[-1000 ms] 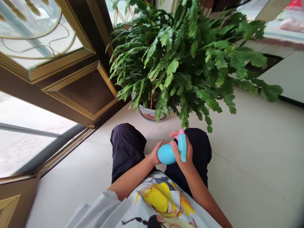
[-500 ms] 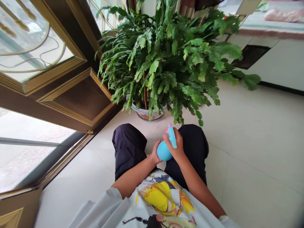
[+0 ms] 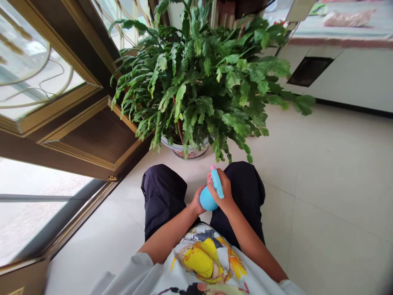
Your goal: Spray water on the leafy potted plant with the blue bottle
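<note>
Pale tiled floor, gold-trimmed door on my L, then the big green plant in its pot straight ahead. My dark-trousered knees are this side of the pot, w/ the blue spray bottle held approx. btwn them. R hand is curled snug round the spray head, L hand half-curled, cupping the rounded body, & the pink nozzle pokes out potward.
</note>
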A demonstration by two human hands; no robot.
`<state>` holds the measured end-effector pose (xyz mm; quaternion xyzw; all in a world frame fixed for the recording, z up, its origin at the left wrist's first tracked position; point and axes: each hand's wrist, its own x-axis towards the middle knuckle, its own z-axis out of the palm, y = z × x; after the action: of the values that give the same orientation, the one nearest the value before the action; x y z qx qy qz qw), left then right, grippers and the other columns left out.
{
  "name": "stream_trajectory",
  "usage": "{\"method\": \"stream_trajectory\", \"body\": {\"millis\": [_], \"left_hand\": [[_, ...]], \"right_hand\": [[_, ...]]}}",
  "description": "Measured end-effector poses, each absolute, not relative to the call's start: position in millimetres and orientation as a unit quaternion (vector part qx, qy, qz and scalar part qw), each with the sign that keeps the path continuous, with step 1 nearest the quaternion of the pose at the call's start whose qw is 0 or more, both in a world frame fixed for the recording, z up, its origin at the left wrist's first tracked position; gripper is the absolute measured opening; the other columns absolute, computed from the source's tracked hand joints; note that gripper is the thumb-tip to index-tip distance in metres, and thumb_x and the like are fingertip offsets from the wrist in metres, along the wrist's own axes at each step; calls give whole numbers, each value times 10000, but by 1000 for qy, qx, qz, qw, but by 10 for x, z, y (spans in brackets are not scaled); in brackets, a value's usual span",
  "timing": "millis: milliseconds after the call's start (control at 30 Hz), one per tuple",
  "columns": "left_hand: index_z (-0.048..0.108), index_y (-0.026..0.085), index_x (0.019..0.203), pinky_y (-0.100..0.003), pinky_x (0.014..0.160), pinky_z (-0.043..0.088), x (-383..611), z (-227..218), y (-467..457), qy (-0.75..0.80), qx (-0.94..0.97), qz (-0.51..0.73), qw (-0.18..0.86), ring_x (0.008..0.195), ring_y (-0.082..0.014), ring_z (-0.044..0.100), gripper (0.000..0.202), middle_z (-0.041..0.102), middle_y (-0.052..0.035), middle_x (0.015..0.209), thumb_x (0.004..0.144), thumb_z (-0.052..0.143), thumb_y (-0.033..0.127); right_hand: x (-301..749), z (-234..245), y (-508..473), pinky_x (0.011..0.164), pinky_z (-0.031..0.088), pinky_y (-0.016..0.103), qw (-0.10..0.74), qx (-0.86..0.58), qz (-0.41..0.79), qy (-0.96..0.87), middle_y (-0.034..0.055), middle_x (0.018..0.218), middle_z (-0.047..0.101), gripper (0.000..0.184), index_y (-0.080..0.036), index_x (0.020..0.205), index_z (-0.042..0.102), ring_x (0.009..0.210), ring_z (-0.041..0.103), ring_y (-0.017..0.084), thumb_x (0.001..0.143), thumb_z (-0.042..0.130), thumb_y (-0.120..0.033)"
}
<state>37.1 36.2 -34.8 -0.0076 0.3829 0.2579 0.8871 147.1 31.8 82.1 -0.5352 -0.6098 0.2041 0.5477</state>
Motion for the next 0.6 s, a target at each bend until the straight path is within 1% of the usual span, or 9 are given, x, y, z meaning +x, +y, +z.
{"method": "stream_trajectory", "body": {"millis": [67,133,200,333,400,500,600], "left_hand": [[663,96,1046,-383,944,507,396,-339,367,381,-4,264,886,876,-252,717,446,737,-109,871,995,383,440],[661,100,1037,-388,954,504,423,-326,369,371,-7,268,889,887,-255,716,433,734,-113,876,987,399,441],[660,95,1061,-399,968,497,439,-313,365,362,-11,268,893,927,-266,714,424,736,-122,901,977,419,434],[663,80,1095,-400,972,486,439,-294,351,361,-21,273,892,1000,-281,705,428,742,-124,926,982,389,389],[656,89,1127,-410,990,484,433,-277,347,355,-36,290,888,1034,-292,701,427,745,-127,954,974,402,396],[626,101,1207,-407,1028,478,433,-236,340,334,-57,314,887,1065,-290,697,432,746,-130,1005,936,473,400],[607,101,1258,-397,1034,474,448,-209,320,334,-70,302,890,1053,-285,700,461,744,-123,1021,925,488,396]], "right_hand": [[1482,857,319,699,520,326,543,-530,210,-616,26,826,605,50,-233,883,560,747,627,194,846,541,-207],[1496,883,333,712,523,325,539,-525,218,-621,31,858,614,76,-232,908,562,769,635,196,836,559,-209],[1503,892,357,718,517,324,533,-520,217,-632,28,847,604,84,-230,889,556,765,626,195,818,550,-185],[1491,890,398,686,484,313,519,-519,209,-646,11,767,554,104,-231,796,533,712,578,185,783,510,-130],[1491,905,408,694,487,310,523,-516,223,-640,11,782,560,99,-228,811,545,721,583,182,790,515,-137],[1514,943,416,721,501,316,526,-505,241,-641,17,822,584,81,-228,852,566,755,605,185,804,531,-172],[1551,952,413,706,503,322,510,-513,242,-647,12,791,587,46,-235,817,554,729,600,188,809,533,-195]]}}
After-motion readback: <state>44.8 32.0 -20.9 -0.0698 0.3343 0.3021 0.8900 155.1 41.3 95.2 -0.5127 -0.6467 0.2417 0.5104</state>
